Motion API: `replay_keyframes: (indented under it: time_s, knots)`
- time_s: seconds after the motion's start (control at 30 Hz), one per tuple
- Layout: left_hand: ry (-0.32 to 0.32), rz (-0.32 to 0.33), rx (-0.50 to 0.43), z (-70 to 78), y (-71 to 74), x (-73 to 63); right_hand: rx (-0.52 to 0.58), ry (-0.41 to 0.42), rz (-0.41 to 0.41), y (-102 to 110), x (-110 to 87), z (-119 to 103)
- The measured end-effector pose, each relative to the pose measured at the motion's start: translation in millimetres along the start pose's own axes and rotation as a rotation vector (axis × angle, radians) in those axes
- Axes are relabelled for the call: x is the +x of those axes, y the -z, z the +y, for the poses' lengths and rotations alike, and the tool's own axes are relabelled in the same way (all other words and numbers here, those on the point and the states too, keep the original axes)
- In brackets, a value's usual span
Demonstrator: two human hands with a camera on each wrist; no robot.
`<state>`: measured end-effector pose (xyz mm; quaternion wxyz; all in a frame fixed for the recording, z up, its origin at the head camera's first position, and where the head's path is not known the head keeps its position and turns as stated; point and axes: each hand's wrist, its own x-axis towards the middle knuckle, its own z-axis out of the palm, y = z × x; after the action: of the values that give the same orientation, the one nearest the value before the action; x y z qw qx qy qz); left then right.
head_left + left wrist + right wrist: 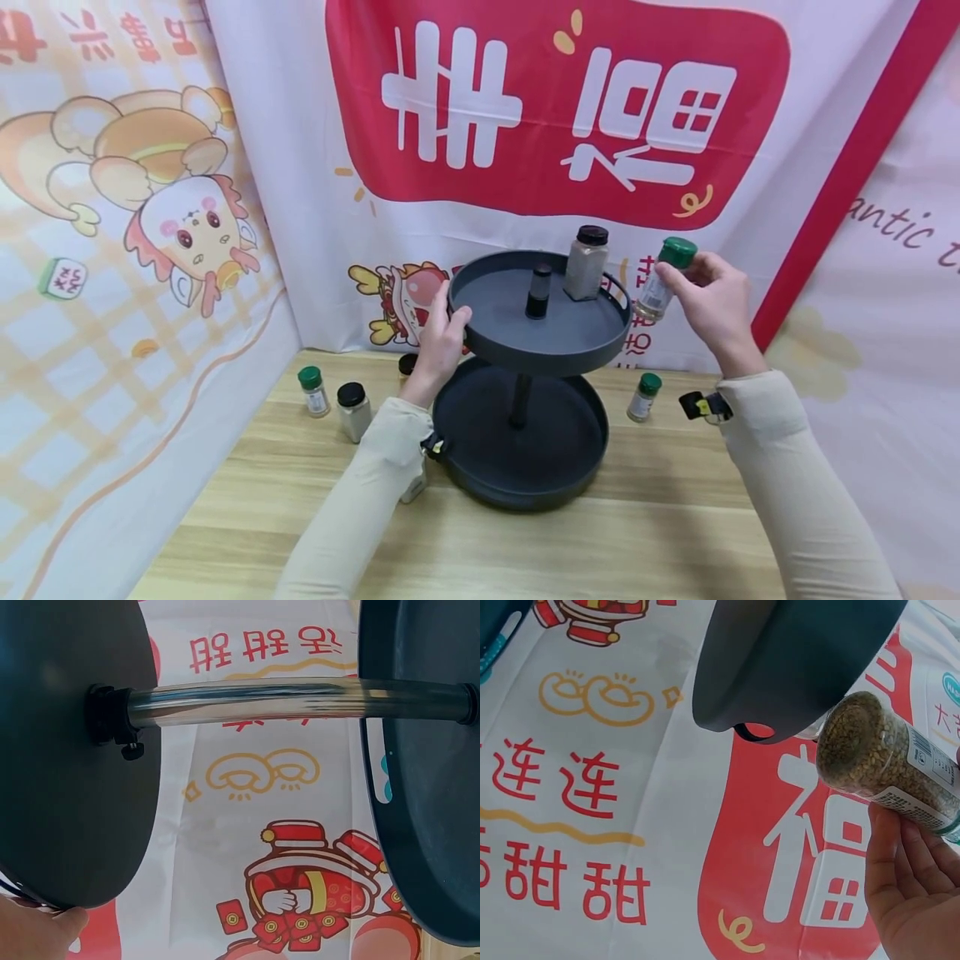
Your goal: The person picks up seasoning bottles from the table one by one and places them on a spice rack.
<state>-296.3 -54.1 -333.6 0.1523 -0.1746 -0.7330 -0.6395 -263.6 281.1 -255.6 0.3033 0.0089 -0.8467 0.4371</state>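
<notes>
A dark grey two-tier tray (491, 304) stands on the table. My left hand (441, 346) grips the left rim of its upper tier, thumb over the edge. In the left wrist view, that hand shows only at the lower left corner, at the rim. My right hand (716, 304) holds a clear spice jar (654, 293) with a green cap, tilted, just right of the upper tier. Brownish grains fill the jar (870, 750) in the right wrist view. On the upper tier, a square black-capped jar (587, 265) stands near the back right.
A green-capped jar (642, 398) stands right of the lower tier (480, 425). To the left are another green-capped jar (315, 393) and a black-capped jar (354, 414). My left arm partly hides two more jars. Printed cloth (285, 167) hangs behind the wooden table (247, 500).
</notes>
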Motion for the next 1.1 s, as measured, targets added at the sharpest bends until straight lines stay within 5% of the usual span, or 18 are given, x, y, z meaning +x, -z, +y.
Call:
replay_keyframes:
  time_s: [0.67, 1.1]
  knots:
    - [0.022, 0.063, 0.075, 5.3, -8.6, -8.2, 0.005, 0.032, -0.061, -12, 1.8, -14]
    - [0.058, 0.089, 0.009, 4.7, -6.5, 5.5, 0.017, 0.046, -0.083, -20, 2.4, -19]
